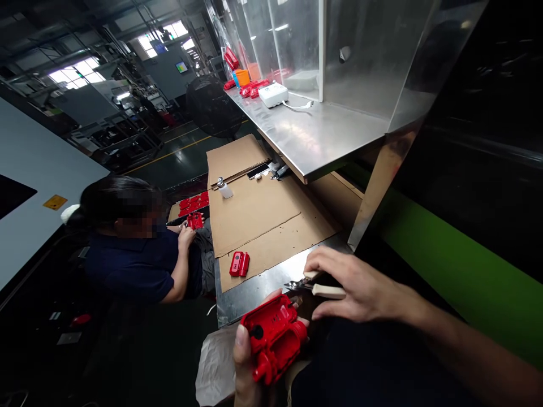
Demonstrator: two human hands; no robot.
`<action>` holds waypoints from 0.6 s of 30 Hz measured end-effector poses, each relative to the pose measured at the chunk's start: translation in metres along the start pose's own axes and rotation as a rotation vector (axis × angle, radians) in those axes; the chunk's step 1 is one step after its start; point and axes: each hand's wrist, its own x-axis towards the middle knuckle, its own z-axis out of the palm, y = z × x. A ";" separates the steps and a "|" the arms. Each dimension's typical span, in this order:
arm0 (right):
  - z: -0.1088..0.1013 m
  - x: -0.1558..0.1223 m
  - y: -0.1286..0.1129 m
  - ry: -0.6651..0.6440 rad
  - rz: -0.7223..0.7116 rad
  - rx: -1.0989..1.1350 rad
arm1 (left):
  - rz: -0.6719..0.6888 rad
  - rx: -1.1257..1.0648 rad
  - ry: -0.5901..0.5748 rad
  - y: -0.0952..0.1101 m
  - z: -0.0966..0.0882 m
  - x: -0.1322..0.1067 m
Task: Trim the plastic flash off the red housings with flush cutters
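Note:
My left hand (245,362) grips a red plastic housing part (274,336) near the bottom middle, thumb on its left edge. My right hand (360,285) is closed on a pair of small cutters with cream handles (322,287), their metal tips pointing left at the top of the red part. Both hands are over the near end of a metal table (254,288).
Brown cardboard (258,215) covers the table, with a red part (239,264), a small bottle (224,188) and a phone (258,170) on it. A seated person at left holds a red part (195,220). A steel shelf (309,133) above carries a white box and more red parts.

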 end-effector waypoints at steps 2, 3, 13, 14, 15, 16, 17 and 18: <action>0.018 -0.003 -0.001 0.065 0.121 0.203 | 0.037 -0.016 -0.039 -0.009 0.002 0.001; 0.025 -0.004 -0.002 0.086 0.172 0.271 | 0.070 -0.001 -0.079 -0.014 0.003 0.003; 0.044 -0.008 -0.007 0.066 0.338 0.403 | 0.324 0.541 -0.225 -0.035 0.003 0.017; 0.046 -0.010 -0.006 0.061 0.358 0.415 | 0.362 0.604 -0.180 -0.039 0.002 0.018; 0.047 -0.013 -0.006 0.054 0.375 0.430 | 0.431 0.693 -0.100 -0.042 0.000 0.020; 0.047 -0.017 -0.005 0.049 0.390 0.456 | 0.500 0.772 0.003 -0.044 -0.003 0.021; 0.045 -0.022 -0.004 0.046 0.414 0.472 | 0.550 0.800 0.097 -0.044 -0.006 0.022; 0.041 -0.029 -0.001 0.028 0.446 0.435 | 0.572 0.760 0.153 -0.043 -0.010 0.022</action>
